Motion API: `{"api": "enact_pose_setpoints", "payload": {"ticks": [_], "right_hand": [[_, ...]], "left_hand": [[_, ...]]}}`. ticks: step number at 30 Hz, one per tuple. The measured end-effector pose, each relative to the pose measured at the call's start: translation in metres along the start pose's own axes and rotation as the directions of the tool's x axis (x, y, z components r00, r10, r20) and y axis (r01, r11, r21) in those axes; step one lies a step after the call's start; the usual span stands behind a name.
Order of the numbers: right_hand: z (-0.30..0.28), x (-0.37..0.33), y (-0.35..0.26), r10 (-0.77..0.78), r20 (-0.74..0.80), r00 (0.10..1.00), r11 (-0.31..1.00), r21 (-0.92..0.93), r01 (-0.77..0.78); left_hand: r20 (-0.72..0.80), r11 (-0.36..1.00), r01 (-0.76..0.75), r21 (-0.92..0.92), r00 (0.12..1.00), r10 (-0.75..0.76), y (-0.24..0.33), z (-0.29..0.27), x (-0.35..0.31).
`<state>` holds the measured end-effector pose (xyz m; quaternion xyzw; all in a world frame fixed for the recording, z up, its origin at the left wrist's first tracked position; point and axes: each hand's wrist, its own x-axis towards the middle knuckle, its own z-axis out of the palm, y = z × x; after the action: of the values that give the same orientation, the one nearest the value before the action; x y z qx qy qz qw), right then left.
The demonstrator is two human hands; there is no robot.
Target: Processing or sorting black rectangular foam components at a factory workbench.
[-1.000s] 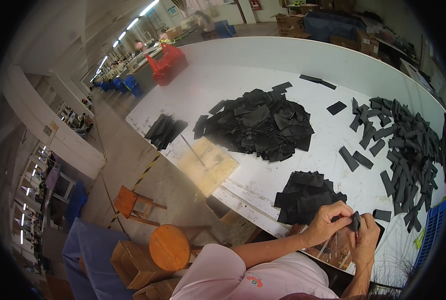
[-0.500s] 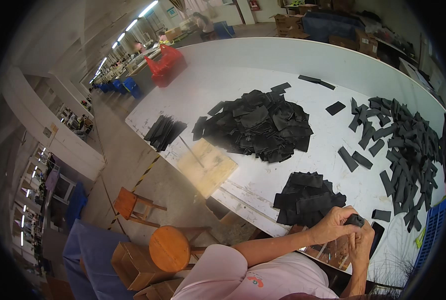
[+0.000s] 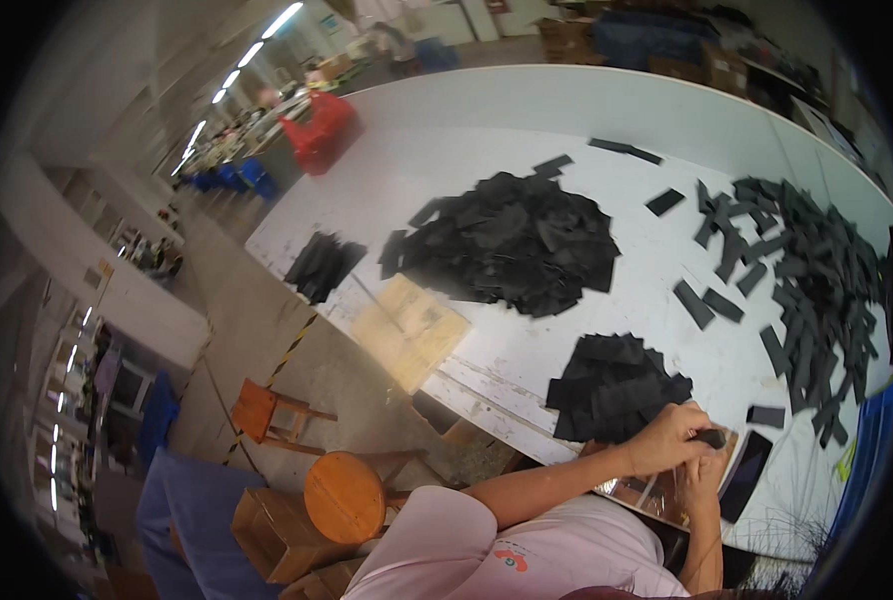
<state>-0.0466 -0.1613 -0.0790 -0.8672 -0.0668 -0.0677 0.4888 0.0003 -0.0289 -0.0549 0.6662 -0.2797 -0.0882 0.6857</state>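
Near the front edge of the table my left hand [image 3: 667, 440] is closed on a small black fabric strip [image 3: 712, 438], folded or bunched up, its end showing beyond the fingers. Directly below, my right hand [image 3: 705, 480] is closed, its fingertips against the same strip; the exact grip is partly hidden. Both hands are over a shiny brown panel [image 3: 655, 497] set at the table edge. Left of them lies a pile of flat black fabric pieces [image 3: 617, 390]. A dark flat rectangle [image 3: 747, 476] and a single black piece [image 3: 766, 415] lie to the right.
A large heap of black pieces [image 3: 517, 240] covers the table's middle, and many narrower strips [image 3: 827, 280] lie along the right side. A wooden board [image 3: 410, 333] with a thin rod, a small black stack [image 3: 323, 266] and a red plastic bag [image 3: 320, 132] are leftward. Stools [image 3: 344, 497] stand below.
My hands have shifted slightly left, and the right hand has turned, now sitting lower under the strip. More of the dark flat rectangle shows beside it. The whole view has moved a little.
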Motion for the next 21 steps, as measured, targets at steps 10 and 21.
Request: {"api": "enact_pose_setpoints", "payload": {"ticks": [10, 21], "right_hand": [[-0.021, 0.027, -0.025, -0.24, 0.112, 0.964, 0.958, -0.13, 0.254], [-0.002, 0.011, 0.011, -0.193, 0.121, 0.974, 0.978, -0.056, 0.201]], "left_hand": [[-0.089, 0.976, 0.09, -0.201, 0.99, -0.109, 0.025, -0.007, -0.004], [-0.136, 0.989, 0.055, 0.136, 0.99, -0.036, 0.014, 0.004, -0.009]]}}
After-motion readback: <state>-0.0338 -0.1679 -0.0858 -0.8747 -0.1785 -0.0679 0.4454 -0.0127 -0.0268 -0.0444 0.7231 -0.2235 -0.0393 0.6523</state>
